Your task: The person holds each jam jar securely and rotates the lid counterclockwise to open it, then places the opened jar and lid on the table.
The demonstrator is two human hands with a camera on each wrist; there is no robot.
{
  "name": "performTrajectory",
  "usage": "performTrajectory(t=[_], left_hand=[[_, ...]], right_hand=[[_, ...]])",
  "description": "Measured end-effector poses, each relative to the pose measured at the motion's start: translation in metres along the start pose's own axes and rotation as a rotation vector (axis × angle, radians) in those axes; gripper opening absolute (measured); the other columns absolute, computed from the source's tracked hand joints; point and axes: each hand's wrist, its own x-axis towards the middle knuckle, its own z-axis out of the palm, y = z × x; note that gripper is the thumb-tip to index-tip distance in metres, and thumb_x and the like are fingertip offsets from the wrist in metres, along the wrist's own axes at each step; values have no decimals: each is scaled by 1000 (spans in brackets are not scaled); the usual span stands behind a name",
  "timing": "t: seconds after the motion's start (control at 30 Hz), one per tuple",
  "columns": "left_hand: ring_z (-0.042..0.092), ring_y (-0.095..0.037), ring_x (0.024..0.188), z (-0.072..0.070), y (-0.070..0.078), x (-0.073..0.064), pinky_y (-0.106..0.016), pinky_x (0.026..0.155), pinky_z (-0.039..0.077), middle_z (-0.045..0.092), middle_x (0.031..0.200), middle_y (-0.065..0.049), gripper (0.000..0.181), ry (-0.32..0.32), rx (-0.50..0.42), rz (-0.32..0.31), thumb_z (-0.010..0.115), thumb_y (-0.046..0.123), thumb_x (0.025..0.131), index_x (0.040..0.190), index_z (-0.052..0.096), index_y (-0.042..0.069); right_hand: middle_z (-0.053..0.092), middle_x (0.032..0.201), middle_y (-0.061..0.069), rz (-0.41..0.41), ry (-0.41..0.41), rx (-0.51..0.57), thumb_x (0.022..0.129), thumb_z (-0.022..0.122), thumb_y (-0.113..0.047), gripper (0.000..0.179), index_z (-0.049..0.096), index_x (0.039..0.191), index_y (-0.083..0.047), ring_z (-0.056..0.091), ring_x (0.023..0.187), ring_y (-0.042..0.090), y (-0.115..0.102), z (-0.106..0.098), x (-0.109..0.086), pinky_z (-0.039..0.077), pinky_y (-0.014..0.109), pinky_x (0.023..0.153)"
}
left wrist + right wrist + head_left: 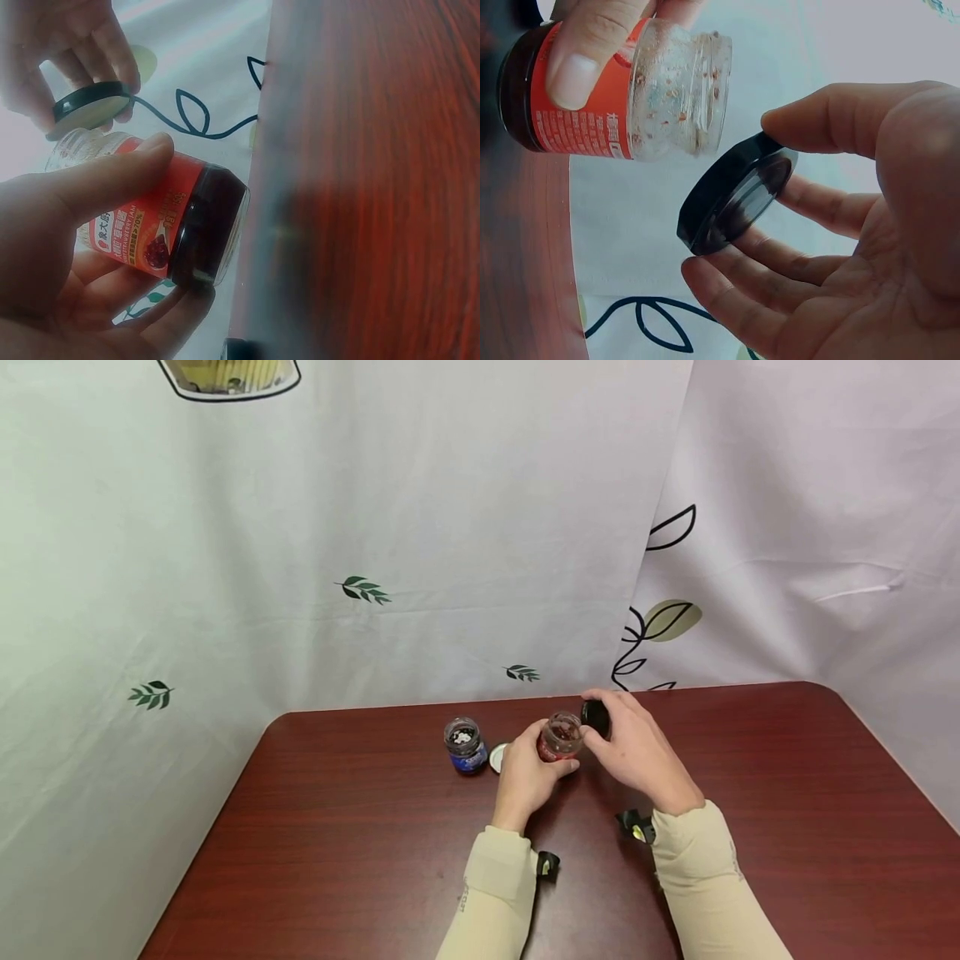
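My left hand (527, 775) grips a glass jar of strawberry jam (150, 206) with a red label, thumb on one side and fingers round the other. The jar's mouth is uncovered, and dark jam shows at its bottom, with bits stuck to the clear upper glass (679, 97). Just right of the mouth, my right hand (633, 745) holds a black lid (735, 195) by its edge between thumb and fingers. In the right wrist view the lid is tilted, close to the jar's rim. A second uncovered jar (466, 747) with a blue label stands left of my left hand.
A pale round lid (498, 757) lies on the table beside the blue-labelled jar, partly hidden by my left hand. The dark red wooden table (337, 843) ends at a hanging white cloth (450, 527) printed with leaves. Black straps (636, 827) are at both wrists.
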Motion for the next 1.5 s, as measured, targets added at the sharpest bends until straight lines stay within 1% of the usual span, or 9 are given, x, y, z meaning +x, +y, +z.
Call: performTrajectory(t=[0.5,0.53,0.67,0.77,0.83,0.97,1.07,1.37,1.5], left_hand=[[66,-19,109,2,-1,0,-41,96,51,71,115,-2,60,14,0,-8,90,17,75,129,64,12],[66,-19,109,2,-1,0,-41,96,51,71,115,-2,60,15,2,-9,90,18,75,129,64,11],[66,-19,109,3,-2,0,-41,96,51,71,115,-3,59,19,7,-6,90,17,75,128,65,10],[66,-20,108,3,-2,-1,-42,95,51,71,114,-3,59,24,10,0,90,17,75,127,65,10],[66,-19,108,3,-2,-1,-41,95,51,71,113,-3,58,29,11,2,91,17,75,127,65,10],[66,-20,107,3,-1,-1,-42,95,51,71,113,-3,58,34,15,5,91,17,74,126,65,9],[66,-21,107,4,-1,-1,-42,94,51,71,113,-4,58,37,15,4,91,17,74,126,65,9],[66,-20,108,5,-4,0,-42,95,51,71,115,-4,59,33,22,-7,91,17,75,127,64,8],[66,-21,109,5,-4,0,-42,96,51,71,116,-4,60,27,13,-8,90,17,75,128,64,8]], right_hand=[[59,128,22,3,-13,0,93,65,-11,42,56,133,0,56,114,37,10,-4,0,46,55,93],[59,127,22,5,-15,-1,93,66,-11,42,56,132,0,57,112,36,11,-4,0,46,55,92],[62,121,20,17,-25,-4,92,66,-11,43,56,132,0,59,95,32,13,-4,0,48,51,83],[63,121,20,21,-32,-8,91,66,-11,44,57,133,0,58,91,30,15,-3,1,48,50,81],[63,121,20,25,-38,-13,91,67,-10,45,57,133,0,58,92,29,16,-3,1,49,49,81],[65,103,16,47,-49,-17,89,68,-10,45,58,131,1,58,85,27,18,-2,2,48,45,75],[64,94,13,63,-55,-10,87,69,-9,45,58,130,1,59,83,25,20,-1,3,48,43,73],[67,114,21,89,-75,19,84,69,-8,51,58,132,4,66,97,29,21,1,4,53,47,84],[66,115,22,85,-87,5,82,70,-7,53,58,132,6,67,98,29,22,2,6,53,47,84]])
